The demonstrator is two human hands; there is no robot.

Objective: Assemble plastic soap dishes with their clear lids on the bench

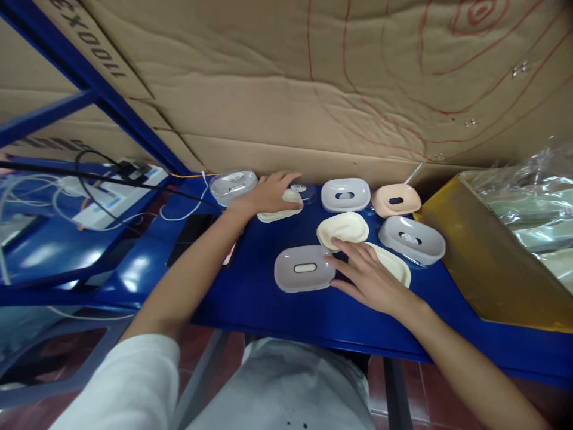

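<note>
My left hand reaches to the back of the blue table, fingers apart, over a cream dish-shaped piece; its thumb lies across that piece's right edge. Just beyond the fingers sits a clear piece with a label. Nearer me, my right hand has its thumb and index finger at the right end of a grey soap dish with an oblong slot. Another fingertip reaches the near rim of a cream dish. A larger cream piece is partly hidden under the right hand.
Behind stand a clear-covered dish, a pale grey dish and a peach dish; another grey dish is at right. A carton holds plastic-wrapped pieces. At left are a phone, cables and a power strip.
</note>
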